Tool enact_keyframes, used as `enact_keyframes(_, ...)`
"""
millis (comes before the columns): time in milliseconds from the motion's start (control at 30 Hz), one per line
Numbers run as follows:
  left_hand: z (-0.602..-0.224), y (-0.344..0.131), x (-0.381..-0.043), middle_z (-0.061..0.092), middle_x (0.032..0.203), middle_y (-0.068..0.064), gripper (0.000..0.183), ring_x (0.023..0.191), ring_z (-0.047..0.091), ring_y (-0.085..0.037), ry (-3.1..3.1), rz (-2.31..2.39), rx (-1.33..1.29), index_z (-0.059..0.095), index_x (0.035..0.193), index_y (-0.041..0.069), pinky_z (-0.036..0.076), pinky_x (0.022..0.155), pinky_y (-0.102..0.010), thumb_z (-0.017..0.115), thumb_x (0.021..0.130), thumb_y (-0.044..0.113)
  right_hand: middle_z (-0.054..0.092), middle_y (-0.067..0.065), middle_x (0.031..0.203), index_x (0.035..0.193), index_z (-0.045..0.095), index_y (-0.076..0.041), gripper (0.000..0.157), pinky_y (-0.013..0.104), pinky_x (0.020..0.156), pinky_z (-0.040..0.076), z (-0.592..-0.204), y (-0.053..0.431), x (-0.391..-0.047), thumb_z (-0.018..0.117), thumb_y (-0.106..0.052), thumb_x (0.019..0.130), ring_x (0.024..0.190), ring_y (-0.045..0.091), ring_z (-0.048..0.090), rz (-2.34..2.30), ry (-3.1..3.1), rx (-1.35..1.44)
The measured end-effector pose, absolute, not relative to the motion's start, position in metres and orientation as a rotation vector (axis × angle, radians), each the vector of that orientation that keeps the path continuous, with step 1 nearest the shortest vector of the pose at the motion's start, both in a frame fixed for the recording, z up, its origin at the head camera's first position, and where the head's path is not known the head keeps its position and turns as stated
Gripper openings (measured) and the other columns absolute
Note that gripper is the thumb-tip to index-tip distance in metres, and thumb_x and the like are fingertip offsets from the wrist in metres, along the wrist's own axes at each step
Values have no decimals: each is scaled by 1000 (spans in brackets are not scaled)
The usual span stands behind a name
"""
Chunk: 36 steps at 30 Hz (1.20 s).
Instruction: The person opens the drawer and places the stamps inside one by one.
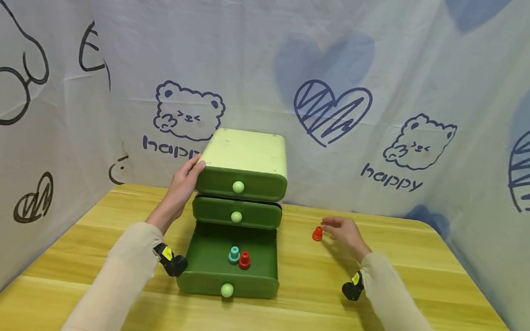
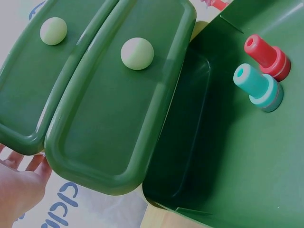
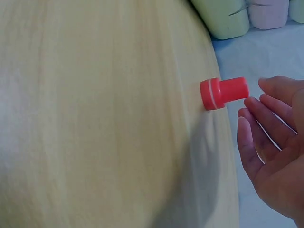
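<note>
My left hand [image 1: 184, 181] rests against the upper left side of a small drawer cabinet [image 1: 248, 149], thumb near the front edge; in the left wrist view some fingers are hidden behind it. The bottom drawer [image 1: 207, 237] is pulled out, holding a teal toy stamp [image 2: 256, 88] and a red toy stamp [image 2: 268, 57] side by side. Over the table, my right hand [image 1: 343, 233] hovers beside another red toy stamp [image 3: 223, 92], which stands upright. Thumb and fingers are spread around its narrow top, with a gap visible in the right wrist view.
Above the extended drawer, the top drawer [image 1: 214, 181] and middle drawer [image 1: 213, 210] are pushed in, each with a round pale knob. The wooden table [image 1: 351, 325] reaches a printed cloth backdrop [image 1: 261, 60] behind and at both sides.
</note>
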<state>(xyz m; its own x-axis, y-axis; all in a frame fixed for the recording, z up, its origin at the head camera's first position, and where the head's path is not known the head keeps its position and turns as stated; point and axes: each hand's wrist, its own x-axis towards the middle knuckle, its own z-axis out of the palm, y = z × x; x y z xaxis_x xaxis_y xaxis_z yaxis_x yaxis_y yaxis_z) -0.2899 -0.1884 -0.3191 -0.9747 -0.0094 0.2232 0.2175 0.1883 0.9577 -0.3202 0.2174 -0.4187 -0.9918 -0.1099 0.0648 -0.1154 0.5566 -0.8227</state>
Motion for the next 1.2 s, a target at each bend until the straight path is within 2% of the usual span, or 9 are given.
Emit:
enact_keyframes(267, -321, -188, -291, 14, 160, -9, 63, 142, 20, -31, -2275, -1876, -195, 21, 155, 14, 21, 115, -46, 40, 103, 42, 60, 25, 124, 129, 54, 11, 44, 38, 83, 55, -431, 215, -324, 66, -1, 89, 107, 33, 61, 1613, -2758, 152)
enact_keyframes(667, -323, -188, -293, 16, 159, -10, 64, 141, 22, -31, -2277, -1863, -187, 21, 155, 13, 22, 114, -46, 40, 102, 43, 67, 21, 110, 119, 63, 10, 34, 35, 78, 56, -434, 212, -322, 69, -3, 88, 91, 24, 65, 1567, -2751, 107)
enact_keyframes(1200, -321, -188, -291, 12, 160, -8, 62, 143, 18, -31, -2279, -1874, -191, 19, 156, 15, 20, 115, -47, 39, 103, 41, 69, 17, 103, 112, 66, 8, 29, 36, 75, 57, -426, 210, -315, 71, -5, 86, 87, 23, 65, 1565, -2776, 115)
